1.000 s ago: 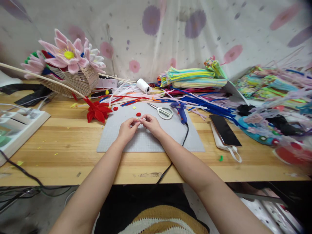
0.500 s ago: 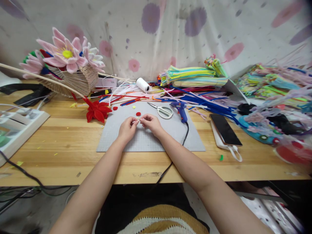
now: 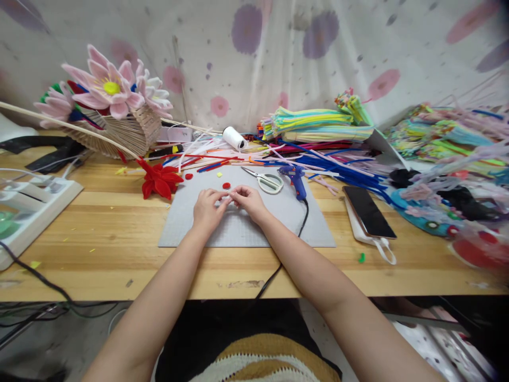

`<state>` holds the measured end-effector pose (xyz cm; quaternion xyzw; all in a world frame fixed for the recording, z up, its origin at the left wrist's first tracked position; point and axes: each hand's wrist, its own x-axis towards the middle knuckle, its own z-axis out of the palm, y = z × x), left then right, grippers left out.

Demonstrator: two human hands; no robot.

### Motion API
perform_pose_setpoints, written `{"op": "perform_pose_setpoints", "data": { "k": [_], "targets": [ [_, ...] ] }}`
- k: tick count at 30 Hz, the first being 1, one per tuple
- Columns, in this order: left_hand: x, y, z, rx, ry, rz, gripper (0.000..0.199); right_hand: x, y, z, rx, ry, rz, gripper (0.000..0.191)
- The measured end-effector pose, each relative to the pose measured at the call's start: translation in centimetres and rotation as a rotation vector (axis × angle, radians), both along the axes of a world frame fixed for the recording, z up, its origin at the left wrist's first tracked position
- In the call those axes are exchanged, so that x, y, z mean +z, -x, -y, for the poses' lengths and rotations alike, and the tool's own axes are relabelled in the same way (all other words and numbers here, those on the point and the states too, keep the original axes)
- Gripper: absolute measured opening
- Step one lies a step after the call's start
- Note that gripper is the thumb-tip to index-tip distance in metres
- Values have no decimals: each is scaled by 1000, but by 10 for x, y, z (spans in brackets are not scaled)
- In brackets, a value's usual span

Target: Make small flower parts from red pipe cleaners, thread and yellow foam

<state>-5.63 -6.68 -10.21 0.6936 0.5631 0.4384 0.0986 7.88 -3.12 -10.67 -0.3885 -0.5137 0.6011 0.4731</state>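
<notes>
My left hand and my right hand meet over the grey cutting mat, fingertips pinched together. Whatever lies between the fingers is too small and too covered to make out. Just beyond the fingertips is a small red disc on the mat. Another red piece and a yellow scrap lie farther left. Scissors with pale handles rest beyond my right hand, beside a blue glue gun. To the left, a red fuzzy flower lies at the mat's edge.
Behind the mat are loose pipe cleaners and a white thread spool. A basket of pink flowers stands back left, a power strip at far left. A phone lies at right; the glue gun's cord runs under my right forearm.
My left hand has turned a little, its fingers now stretching farther over toward the right fingertips. My right hand has barely moved. The things on the table lie as before.
</notes>
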Motion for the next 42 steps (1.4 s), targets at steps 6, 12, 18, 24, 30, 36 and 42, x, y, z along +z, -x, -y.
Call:
{"op": "perform_pose_setpoints", "data": {
  "k": [6,12,18,24,30,36,42],
  "targets": [
    [-2,6,-4,135,45,207,30,2,1,-3,-77,157,-226,24],
    [-6,-4,-6,99,72,301,20,13,-1,-10,-109,387,-584,12],
    [-12,-22,-11,-59,93,476,23,12,6,-7,82,509,-635,5],
    [-4,-20,-6,-32,153,605,22,11,10,-2,85,510,-617,6],
    [-2,-22,-6,-64,251,805,34,10,13,3,57,443,-647,6],
    [-2,-22,-8,-101,232,899,28,15,9,1,176,695,-769,16],
    [3,-23,-5,-61,205,939,20,15,8,3,269,756,-715,19]
  ]
}}
